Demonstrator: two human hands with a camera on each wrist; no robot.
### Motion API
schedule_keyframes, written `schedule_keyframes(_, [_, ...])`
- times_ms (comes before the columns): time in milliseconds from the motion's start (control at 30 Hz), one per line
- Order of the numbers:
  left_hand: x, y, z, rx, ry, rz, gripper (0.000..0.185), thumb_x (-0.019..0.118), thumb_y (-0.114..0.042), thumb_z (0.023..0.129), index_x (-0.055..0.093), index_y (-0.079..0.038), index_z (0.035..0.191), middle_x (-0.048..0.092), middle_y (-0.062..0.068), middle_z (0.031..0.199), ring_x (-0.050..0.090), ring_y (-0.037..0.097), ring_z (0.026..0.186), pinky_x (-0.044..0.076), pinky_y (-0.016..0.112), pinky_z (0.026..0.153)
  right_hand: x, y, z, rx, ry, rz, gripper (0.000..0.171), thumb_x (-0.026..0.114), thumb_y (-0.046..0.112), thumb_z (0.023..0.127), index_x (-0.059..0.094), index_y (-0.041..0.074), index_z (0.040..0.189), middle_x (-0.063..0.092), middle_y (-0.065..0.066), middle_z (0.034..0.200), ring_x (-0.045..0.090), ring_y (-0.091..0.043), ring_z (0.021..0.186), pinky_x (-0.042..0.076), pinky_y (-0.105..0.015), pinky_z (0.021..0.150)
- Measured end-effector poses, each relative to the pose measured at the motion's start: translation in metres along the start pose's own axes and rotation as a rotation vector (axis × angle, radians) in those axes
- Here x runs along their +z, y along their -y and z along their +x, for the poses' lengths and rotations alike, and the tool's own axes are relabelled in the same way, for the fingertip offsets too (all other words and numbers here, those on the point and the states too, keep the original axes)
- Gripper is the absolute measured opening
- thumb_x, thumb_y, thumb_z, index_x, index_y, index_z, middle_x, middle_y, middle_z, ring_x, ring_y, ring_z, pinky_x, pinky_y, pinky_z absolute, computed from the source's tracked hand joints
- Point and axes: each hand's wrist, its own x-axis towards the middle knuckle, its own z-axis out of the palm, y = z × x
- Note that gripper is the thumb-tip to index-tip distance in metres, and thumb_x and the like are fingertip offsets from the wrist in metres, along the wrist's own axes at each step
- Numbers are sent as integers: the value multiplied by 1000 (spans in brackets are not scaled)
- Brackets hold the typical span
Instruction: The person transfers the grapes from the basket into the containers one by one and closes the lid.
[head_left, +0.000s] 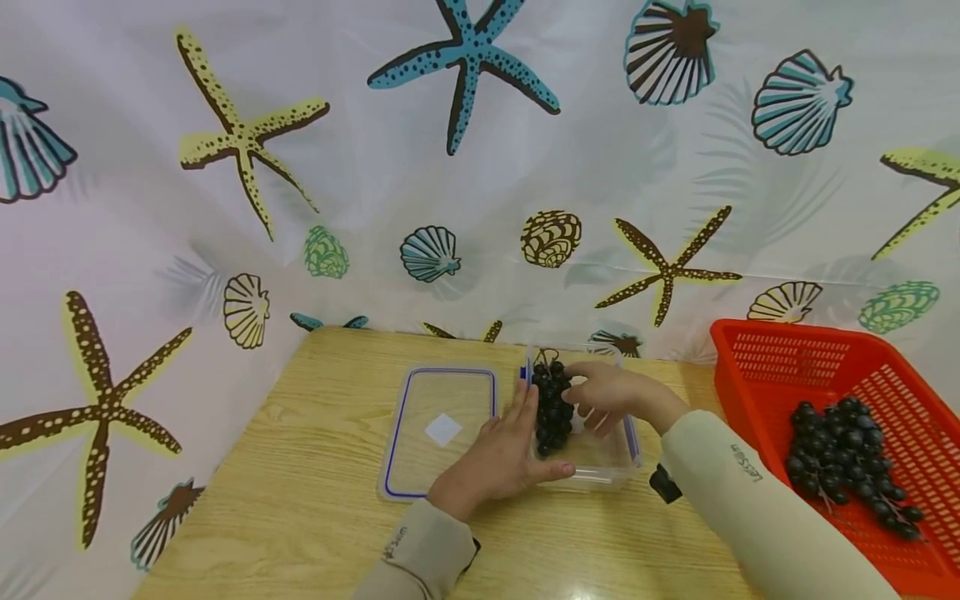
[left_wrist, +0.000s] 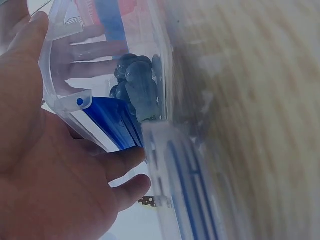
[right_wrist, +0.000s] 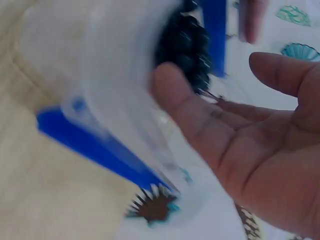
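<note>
The left hand (head_left: 501, 454) lay flat against the left wall of the clear box (head_left: 600, 467), fingers straight and close together, the thumb along the box's front edge. In the left wrist view the palm (left_wrist: 45, 165) pressed the box wall (left_wrist: 65, 100) beside its blue clasp (left_wrist: 112, 125).

The right hand (head_left: 611, 396) reached in over the box with loosely bent fingers, touching the grapes (head_left: 553, 408); whether it pinched them could not be told. The right wrist view was blurred, showing spread fingers (right_wrist: 185, 107) just beside the dark bunch (right_wrist: 185, 45).

The grapes sat in the left part of the box, on the wooden surface (head_left: 315, 467). The lid (head_left: 442, 429) lay flat just left of the box. A red basket (head_left: 780, 358) stood to the right, holding a second bunch (head_left: 847, 458).
</note>
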Motion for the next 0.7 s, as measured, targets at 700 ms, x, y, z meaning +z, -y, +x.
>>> schedule_keyframes(700, [-2, -2, -4, -18, -3, -34, 117, 67, -64, 89, -6, -9, 162, -18, 7, 166, 8, 27, 152, 6, 55, 119, -99, -49, -105, -211, -398, -33, 43, 48, 17, 109, 46, -4, 146, 59, -27, 129, 64, -35, 110, 56, -46, 88])
